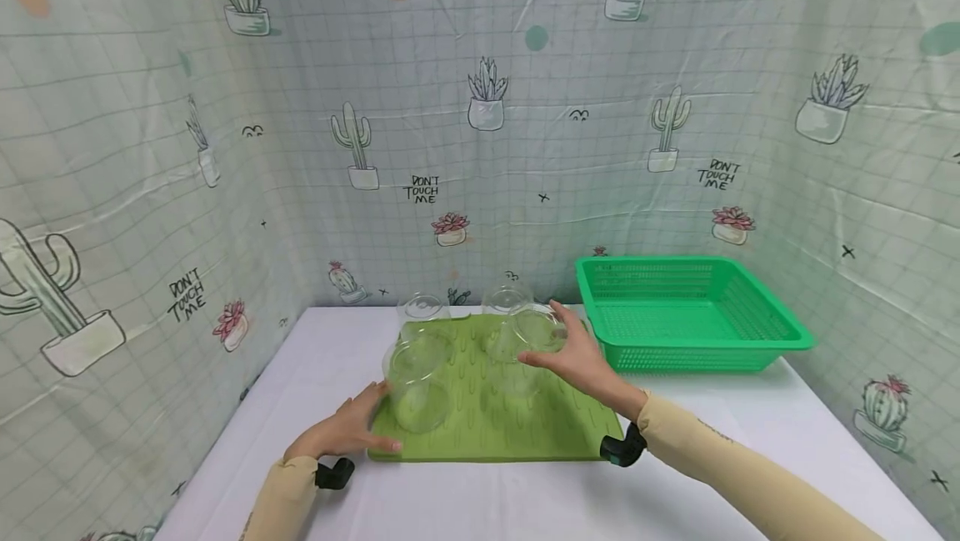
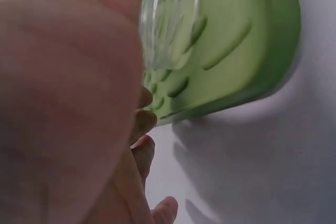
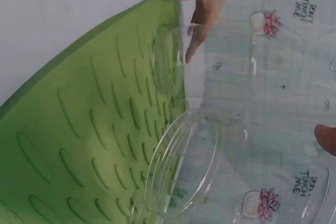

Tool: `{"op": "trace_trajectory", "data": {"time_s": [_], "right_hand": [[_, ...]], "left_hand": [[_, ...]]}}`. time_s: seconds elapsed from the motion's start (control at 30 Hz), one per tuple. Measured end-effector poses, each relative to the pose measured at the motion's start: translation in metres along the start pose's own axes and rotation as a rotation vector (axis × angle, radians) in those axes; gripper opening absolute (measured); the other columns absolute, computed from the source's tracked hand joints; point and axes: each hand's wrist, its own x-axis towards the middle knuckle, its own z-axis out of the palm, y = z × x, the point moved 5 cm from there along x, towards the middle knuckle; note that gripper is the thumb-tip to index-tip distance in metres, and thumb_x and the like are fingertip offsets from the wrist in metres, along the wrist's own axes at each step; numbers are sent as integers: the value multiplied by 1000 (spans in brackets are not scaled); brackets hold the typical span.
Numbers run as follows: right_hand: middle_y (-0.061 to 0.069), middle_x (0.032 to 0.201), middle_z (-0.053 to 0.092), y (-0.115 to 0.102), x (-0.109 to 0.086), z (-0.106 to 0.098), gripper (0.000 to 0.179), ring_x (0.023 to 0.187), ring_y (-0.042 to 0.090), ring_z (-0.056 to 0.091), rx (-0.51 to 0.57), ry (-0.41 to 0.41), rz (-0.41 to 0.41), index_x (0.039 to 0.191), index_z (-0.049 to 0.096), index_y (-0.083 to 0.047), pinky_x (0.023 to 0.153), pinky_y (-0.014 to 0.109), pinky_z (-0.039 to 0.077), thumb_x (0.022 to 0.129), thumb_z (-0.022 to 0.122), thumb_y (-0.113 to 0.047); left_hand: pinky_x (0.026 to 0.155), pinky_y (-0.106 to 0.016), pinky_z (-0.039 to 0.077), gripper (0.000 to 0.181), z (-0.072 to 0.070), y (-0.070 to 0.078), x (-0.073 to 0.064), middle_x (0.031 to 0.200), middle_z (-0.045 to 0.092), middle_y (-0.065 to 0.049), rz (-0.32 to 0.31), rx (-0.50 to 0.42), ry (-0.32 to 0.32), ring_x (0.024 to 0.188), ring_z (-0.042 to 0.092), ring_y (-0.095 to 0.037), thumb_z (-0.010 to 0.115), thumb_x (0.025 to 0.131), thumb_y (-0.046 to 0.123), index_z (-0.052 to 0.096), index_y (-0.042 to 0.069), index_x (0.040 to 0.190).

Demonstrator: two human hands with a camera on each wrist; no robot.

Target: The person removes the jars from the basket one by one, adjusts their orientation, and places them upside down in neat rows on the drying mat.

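Observation:
Several clear cups stand on a green ridged drying mat (image 1: 480, 441). My right hand (image 1: 573, 358) holds a clear cup (image 1: 537, 329) over the mat's right half, thumb on the near side and fingers on the far side. In the right wrist view, that cup's round end (image 3: 157, 182) is tilted above the mat, and one fingertip (image 3: 326, 139) shows at the edge. My left hand (image 1: 345, 426) lies at the mat's front left corner with fingers spread, close beside another clear cup (image 1: 420, 409). Whether it touches that cup is hard to tell.
A green plastic basket (image 1: 697, 358) stands at the back right, beside the mat. More clear cups, one at the back left (image 1: 423, 308) and one at the back middle (image 1: 507, 298), stand along the mat's far side. Patterned cloth walls (image 1: 480, 216) surround the white table (image 1: 465, 508).

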Motion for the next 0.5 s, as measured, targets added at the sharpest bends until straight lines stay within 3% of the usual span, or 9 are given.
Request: {"op": "trace_trajectory", "data": {"time_s": [0.5], "right_hand": [[20, 150, 34, 8, 1, 38, 111, 132, 41, 42, -32, 18, -119, 153, 23, -4, 102, 56, 43, 68, 87, -35]], "left_hand": [[107, -75, 15, 104, 9, -2, 0, 156, 22, -27, -58, 40, -2, 143, 21, -47, 81, 75, 44, 28, -11, 146]]}}
